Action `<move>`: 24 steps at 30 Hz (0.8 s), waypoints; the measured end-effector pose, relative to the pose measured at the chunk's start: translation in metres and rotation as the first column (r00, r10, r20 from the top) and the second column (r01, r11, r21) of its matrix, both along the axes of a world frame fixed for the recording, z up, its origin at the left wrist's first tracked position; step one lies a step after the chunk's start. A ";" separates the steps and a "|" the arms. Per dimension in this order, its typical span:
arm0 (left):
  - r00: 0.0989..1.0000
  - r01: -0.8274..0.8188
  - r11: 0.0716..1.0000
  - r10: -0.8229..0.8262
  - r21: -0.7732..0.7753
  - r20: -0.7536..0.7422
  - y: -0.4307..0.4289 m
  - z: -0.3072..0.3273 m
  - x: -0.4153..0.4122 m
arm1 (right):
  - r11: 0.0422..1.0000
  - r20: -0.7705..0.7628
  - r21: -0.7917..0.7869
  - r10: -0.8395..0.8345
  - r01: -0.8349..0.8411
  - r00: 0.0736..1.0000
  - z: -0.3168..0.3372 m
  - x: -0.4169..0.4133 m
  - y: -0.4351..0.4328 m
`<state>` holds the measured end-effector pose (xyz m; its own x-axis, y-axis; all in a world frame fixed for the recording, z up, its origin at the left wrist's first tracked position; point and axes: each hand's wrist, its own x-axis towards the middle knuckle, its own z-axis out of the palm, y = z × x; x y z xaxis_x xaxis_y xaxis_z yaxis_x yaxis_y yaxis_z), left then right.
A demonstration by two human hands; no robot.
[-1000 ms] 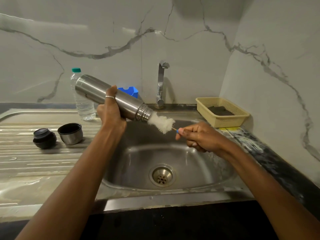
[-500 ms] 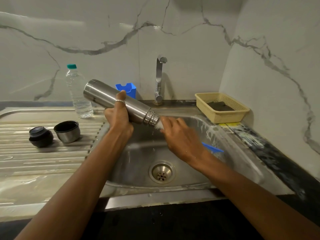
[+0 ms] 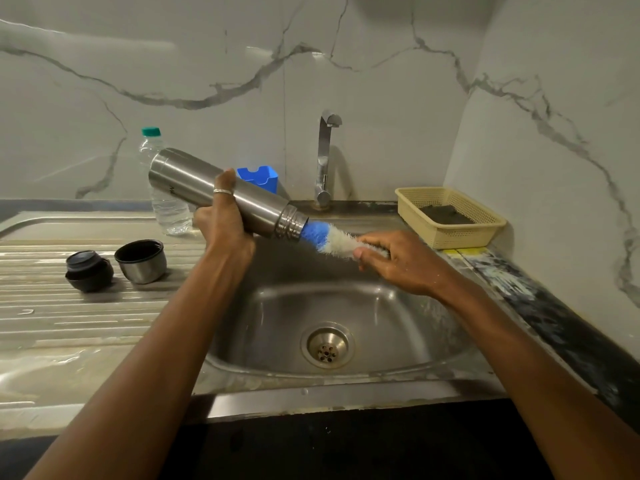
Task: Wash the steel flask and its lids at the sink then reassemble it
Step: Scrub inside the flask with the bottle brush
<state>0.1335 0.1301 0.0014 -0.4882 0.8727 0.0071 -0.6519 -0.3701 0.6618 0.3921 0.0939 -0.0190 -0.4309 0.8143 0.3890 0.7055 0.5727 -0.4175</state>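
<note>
Head view: steel flask (image 3: 194, 181), slanted mouth-down above the sink (image 3: 398, 344), is gripped mid-body by the left hand (image 3: 225, 223); bottle brush (image 3: 329, 239), tip in its mouth, is pinched at the bristles by the right hand (image 3: 398, 261); strokes probably go best straight along the flask's axis.
</note>
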 end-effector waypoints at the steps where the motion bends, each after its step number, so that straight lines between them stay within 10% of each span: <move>1: 1.000 -0.006 1.000 0.006 0.007 0.000 0.001 0.001 -0.001 | 0.999 -0.007 0.032 0.003 -0.003 1.000 0.000 0.002 0.000; 18: 0.995 -0.078 0.997 0.078 -0.006 0.055 0.004 0.002 0.005 | 0.867 0.172 0.498 -0.102 0.002 0.980 0.004 0.022 -0.003; 24: 0.998 -0.063 0.998 0.064 -0.027 0.023 0.004 0.000 0.002 | 1.000 -0.103 -0.027 -0.011 0.008 0.995 0.004 0.020 0.002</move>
<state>0.1356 0.1342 0.0014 -0.5422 0.8398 -0.0278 -0.6435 -0.3938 0.6563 0.4123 0.0961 -0.0150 -0.3817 0.8289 0.4090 0.6635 0.5538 -0.5031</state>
